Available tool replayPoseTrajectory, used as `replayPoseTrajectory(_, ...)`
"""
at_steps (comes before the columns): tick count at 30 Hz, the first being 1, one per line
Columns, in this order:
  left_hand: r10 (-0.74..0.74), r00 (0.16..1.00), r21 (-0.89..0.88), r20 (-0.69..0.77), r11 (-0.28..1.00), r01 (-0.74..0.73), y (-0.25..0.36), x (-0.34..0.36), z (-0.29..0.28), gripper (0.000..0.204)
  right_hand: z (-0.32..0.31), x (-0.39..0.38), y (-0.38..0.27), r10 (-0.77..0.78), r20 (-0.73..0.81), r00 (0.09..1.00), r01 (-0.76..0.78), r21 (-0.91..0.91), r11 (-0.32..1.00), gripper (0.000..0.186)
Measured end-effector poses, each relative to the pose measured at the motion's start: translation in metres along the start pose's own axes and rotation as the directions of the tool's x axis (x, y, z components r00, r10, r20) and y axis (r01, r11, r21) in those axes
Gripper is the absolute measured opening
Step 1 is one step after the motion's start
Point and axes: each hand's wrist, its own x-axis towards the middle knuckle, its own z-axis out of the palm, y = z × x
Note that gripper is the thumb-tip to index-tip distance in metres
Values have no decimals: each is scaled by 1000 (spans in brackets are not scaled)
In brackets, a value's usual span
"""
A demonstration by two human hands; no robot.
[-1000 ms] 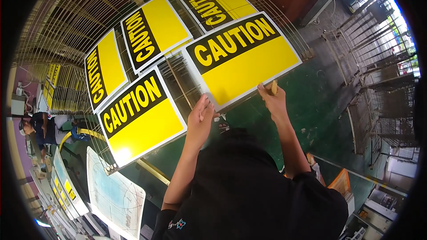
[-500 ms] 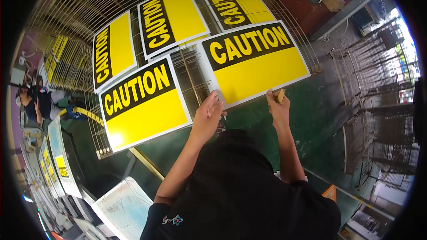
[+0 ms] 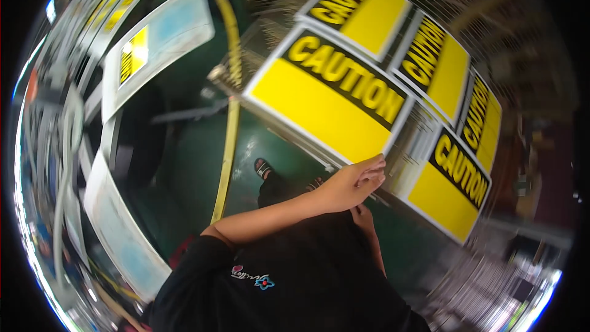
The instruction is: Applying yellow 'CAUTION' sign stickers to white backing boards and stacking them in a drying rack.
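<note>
Beside the near corner of a yellow sign with a black lettered band (image 3: 319,107), my left hand (image 3: 353,189) hovers with its fingers curled in; nothing shows in them. My right hand (image 3: 362,215) is lower, close to my body and partly covered by the left one, so its fingers are hidden. A second sign of the same kind (image 3: 445,200) lies to the right, across a narrow gap. Behind these two, more matching signs lie in a row, among them one at the back left (image 3: 375,21) and one in the middle (image 3: 437,77). All rest on a wire rack (image 3: 289,138).
At the left stand pale boards with bluish patches (image 3: 181,31), one bearing a small yellow and black print (image 3: 134,55). A yellow bar (image 3: 231,147) runs between them and the rack. My sandalled foot (image 3: 263,168) is on the green floor. More wire racks blur at the lower right.
My view has swung left, so the rack now sits to the right. Both hands have left the right sign's near edge and drawn together. The small tan piece in my right hand is no longer visible.
</note>
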Motion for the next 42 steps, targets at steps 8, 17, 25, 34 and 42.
replayPoseTrajectory(8,17,932,22,-363,1000,-9,49,-71,-97,54,56,85,-66,-44,381,923,186,-343,921,39)
replayPoseTrajectory(17,102,653,-3,-750,988,-157,66,-183,-226,55,217,144,-216,-301,634,713,590,-309,746,29)
replayPoseTrajectory(25,131,395,15,-909,959,-284,82,-263,-340,54,427,166,-408,-613,660,434,846,-63,530,35)
replayPoseTrajectory(34,61,164,-2,-985,933,-361,99,-335,-432,50,639,189,-490,-711,698,80,979,79,187,24)
replayPoseTrajectory(42,50,86,10,-995,914,-406,99,-357,-470,50,710,213,-496,-660,751,12,1000,-7,10,23)
